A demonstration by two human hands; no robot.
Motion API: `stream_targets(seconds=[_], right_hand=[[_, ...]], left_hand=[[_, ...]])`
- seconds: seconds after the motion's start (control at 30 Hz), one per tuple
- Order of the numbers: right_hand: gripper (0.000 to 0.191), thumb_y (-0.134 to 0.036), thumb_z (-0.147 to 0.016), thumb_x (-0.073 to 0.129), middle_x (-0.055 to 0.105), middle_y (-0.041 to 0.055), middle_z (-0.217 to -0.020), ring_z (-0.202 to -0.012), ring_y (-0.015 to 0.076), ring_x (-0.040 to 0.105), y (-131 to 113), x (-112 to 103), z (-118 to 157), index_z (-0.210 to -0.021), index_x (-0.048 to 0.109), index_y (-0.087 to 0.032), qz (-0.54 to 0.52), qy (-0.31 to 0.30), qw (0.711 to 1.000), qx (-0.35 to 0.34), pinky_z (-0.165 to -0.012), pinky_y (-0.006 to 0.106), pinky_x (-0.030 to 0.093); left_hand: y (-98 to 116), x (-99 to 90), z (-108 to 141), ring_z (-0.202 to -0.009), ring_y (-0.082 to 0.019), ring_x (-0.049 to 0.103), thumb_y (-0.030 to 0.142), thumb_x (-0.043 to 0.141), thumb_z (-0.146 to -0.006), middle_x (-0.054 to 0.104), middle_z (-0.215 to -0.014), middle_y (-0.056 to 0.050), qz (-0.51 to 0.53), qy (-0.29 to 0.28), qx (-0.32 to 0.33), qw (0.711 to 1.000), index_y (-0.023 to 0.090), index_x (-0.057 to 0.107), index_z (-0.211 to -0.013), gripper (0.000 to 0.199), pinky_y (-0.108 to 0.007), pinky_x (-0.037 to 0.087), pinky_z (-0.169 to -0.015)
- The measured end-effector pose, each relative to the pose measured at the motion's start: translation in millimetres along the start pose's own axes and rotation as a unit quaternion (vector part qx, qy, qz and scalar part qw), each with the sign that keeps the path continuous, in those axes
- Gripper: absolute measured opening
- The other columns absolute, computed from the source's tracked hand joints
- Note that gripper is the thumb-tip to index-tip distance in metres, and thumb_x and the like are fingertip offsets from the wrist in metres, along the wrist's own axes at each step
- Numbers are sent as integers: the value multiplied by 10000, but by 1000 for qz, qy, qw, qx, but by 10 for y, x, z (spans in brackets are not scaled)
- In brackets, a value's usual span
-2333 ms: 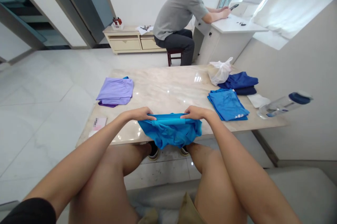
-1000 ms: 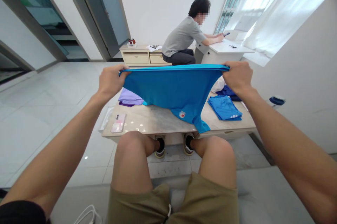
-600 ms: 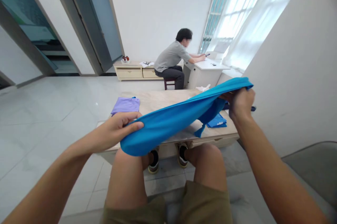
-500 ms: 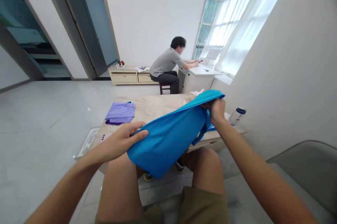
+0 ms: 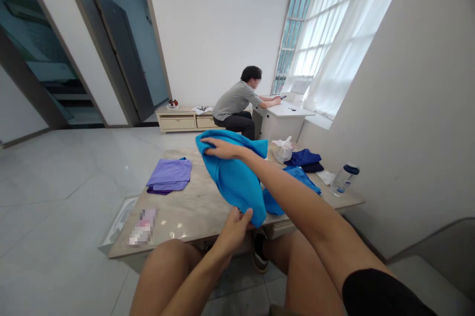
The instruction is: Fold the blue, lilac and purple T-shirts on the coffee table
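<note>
The fingers of the right hand lie together, spread across the top fold of a bright blue T-shirt, while the fingers of the left hand curl closed on its lower edge. The shirt hangs between both hands over a marble table. On the table lie a folded lilac garment, a blue garment, navy clothes, a white plastic bag, and a water bottle.
</note>
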State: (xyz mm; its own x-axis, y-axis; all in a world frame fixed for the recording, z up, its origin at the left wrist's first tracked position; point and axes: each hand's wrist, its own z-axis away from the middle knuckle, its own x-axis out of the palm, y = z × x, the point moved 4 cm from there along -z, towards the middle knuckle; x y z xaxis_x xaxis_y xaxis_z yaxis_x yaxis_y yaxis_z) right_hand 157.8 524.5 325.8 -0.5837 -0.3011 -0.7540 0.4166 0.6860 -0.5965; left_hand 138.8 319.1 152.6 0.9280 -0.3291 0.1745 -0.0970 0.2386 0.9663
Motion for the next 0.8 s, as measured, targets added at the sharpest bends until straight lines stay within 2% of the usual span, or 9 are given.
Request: stream_targets(seconds=[0.1, 0.17, 0.3, 0.37, 0.43, 0.5, 0.57, 0.7, 0.8], right_hand=[[737, -481, -980, 765, 541, 9, -1726, -1558, 310, 549, 356, 761, 417, -1662, 567, -285, 52, -150, 981, 110, -1294, 389, 445], [737, -460, -1006, 737, 478, 26, -1768, -1630, 338, 456, 694, 1076, 895, -1689, 532, -276, 97, -210, 950, 211, -1347, 434, 376], [769, -468, -1058, 600, 368, 295, -1767, -1626, 532, 392, 1379, 1300, 1835, -1713, 461, -91, 153, -211, 879, 400, -1289, 737, 354], [812, -516, -1088, 504, 292, 361, -1769, -1633, 560, 357, 1680, 1355, 2166, -1741, 387, -49, 174, -205, 841, 470, -1275, 777, 333], [890, -573, -1096, 458, 225, 392, -1778, -1664, 547, 292, 1933, 1430, 2372, -1756, 312, 6, 185, -203, 817, 507, -1312, 736, 303], [974, -617, -1090, 449, 119, 381, -1808, -1709, 510, 173, 2139, 1520, 2476, -1772, 215, 38, 193, -205, 811, 513, -1363, 672, 240], [990, -627, -1096, 418, 10, 330, -1838, -1738, 459, 53, 2286, 1602, 2498, -1789, 142, 23, 205, -199, 827, 484, -1395, 627, 163], [874, -529, -1101, 419, 39, 247, -1864, -1757, 364, 27, 2346, 1743, 2400, -1790, 233, -24, 201, -221, 892, 338, -1422, 531, 108], [865, -476, -1064, 513, 106, 210, -1869, -1760, 320, 60, 2233, 1806, 2298, -1779, 298, -39, 167, -261, 918, 246, -1429, 464, 117]], left_hand=[[-251, -186, 217, -1257, -351, 748, 795, 834, -801, 795, -1300, -168, -120, -233, -114, 958, 239, 719, -1339, 782, -481, 605, -1030], [-221, -422, 257, -1264, -347, 742, 765, 729, -911, 790, -1345, -144, -246, -293, -111, 917, 251, 748, -1347, 675, -469, 585, -1041], [-53, -868, -205, -1387, -370, 683, 601, 548, -1050, 728, -1507, -148, -527, -211, -66, 821, 228, 719, -1442, 567, -456, 504, -1167], [-103, -1030, -534, -1546, -404, 558, 524, 516, -1072, 582, -1670, -210, -613, -165, -85, 768, 158, 602, -1582, 635, -479, 448, -1239], [-239, -1173, -806, -1675, -426, 368, 473, 512, -1076, 361, -1796, -265, -655, -133, -96, 738, 78, 432, -1698, 741, -509, 368, -1308], [-418, -1321, -975, -1724, -429, 228, 474, 513, -1075, 203, -1837, -286, -663, -123, -97, 732, 34, 291, -1750, 836, -527, 308, -1344], [-591, -1505, -1049, -1729, -430, 201, 513, 504, -1073, 166, -1840, -290, -663, -113, -107, 732, 31, 240, -1763, 883, -532, 303, -1348], [-768, -1875, -1007, -1706, -461, 261, 545, 517, -1042, 240, -1810, -319, -664, -87, -153, 727, 18, 284, -1743, 908, -557, 353, -1319], [-727, -2016, -886, -1627, -531, 403, 576, 613, -968, 447, -1715, -344, -664, -83, -173, 723, 22, 511, -1634, 873, -600, 416, -1267]])
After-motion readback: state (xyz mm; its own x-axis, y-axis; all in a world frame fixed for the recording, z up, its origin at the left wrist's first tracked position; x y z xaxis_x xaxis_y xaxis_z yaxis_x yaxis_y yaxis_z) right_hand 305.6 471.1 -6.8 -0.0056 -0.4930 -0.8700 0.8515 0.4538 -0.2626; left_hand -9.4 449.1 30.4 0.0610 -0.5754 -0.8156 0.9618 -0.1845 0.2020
